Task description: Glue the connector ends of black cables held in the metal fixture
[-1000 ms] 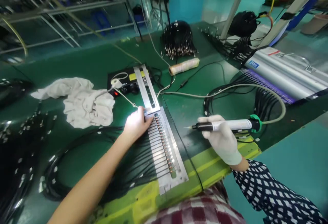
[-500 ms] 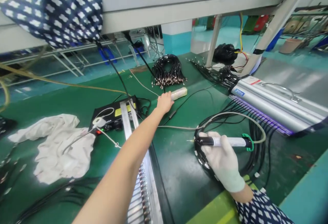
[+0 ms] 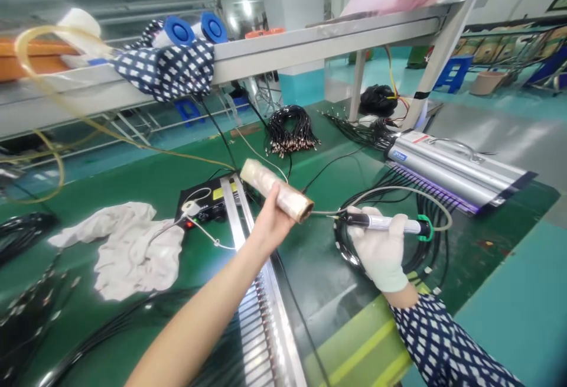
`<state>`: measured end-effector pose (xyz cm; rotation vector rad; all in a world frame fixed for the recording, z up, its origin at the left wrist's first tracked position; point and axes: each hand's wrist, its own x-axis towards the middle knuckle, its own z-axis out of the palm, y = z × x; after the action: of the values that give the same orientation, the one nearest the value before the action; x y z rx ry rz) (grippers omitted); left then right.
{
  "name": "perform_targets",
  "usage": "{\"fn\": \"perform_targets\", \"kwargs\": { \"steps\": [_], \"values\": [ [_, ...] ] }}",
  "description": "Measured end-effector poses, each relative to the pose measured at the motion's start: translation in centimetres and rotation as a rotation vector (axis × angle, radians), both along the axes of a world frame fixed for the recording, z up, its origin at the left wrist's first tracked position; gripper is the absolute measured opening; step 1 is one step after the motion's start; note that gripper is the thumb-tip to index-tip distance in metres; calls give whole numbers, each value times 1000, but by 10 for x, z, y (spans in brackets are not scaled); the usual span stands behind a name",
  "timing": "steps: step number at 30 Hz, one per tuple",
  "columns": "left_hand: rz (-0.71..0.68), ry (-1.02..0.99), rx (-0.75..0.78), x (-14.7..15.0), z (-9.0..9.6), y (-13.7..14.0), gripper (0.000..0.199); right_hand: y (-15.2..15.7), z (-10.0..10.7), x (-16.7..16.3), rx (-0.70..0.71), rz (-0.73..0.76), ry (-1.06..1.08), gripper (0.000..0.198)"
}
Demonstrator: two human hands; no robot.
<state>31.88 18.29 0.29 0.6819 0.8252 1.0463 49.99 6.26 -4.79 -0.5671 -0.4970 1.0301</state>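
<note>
My bare left hand (image 3: 271,226) is closed around the lower side of a pale roll (image 3: 278,191) with a brown hollow core showing at one end. It is lifted above the green table and tilted down to the right. My right hand (image 3: 378,260), in a white glove, grips a dispensing syringe (image 3: 381,223) with a black front part and a green end cap. Its thin needle points left, toward the roll, without touching it. A grey hose (image 3: 446,199) curves from the cap. Beneath that hand lies a coil of black cables (image 3: 340,244).
A metal rack (image 3: 283,340) with rows of slots runs between my arms. Left of it are a black control box (image 3: 183,201) and a white cloth (image 3: 137,251). Behind lies a cable bundle (image 3: 290,127); a silver housing with purple light (image 3: 447,165) stands right. A shelf beam (image 3: 274,56) crosses above.
My left hand has picked the roll up from the table and brought it nearer, turning its hollow end toward me. My right hand keeps hold of the syringe. The view has tilted up.
</note>
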Motion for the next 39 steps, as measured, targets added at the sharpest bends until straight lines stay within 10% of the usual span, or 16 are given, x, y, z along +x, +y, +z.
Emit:
{"fn": "perform_targets", "kwargs": {
  "steps": [8, 22, 26, 31, 39],
  "values": [
    [101, -252, -213, -29, -18, -55, 34, -1, 8, -54, 48, 65, -202, 54],
    [24, -175, -30, -38, -36, -98, 46, 9, -22, -106, -120, 338, -427, 66],
    [-157, -55, -58, -52, -32, -114, 53, 12, -18, -104, -199, 325, -427, 74],
    [-553, 356, 255, -116, -24, -159, 41, 60, 25, -44, -330, 393, -567, 71],
    [61, 1084, 535, -226, -69, -125, 37, 151, 65, -23, -777, 897, -1289, 42]
  ]
}}
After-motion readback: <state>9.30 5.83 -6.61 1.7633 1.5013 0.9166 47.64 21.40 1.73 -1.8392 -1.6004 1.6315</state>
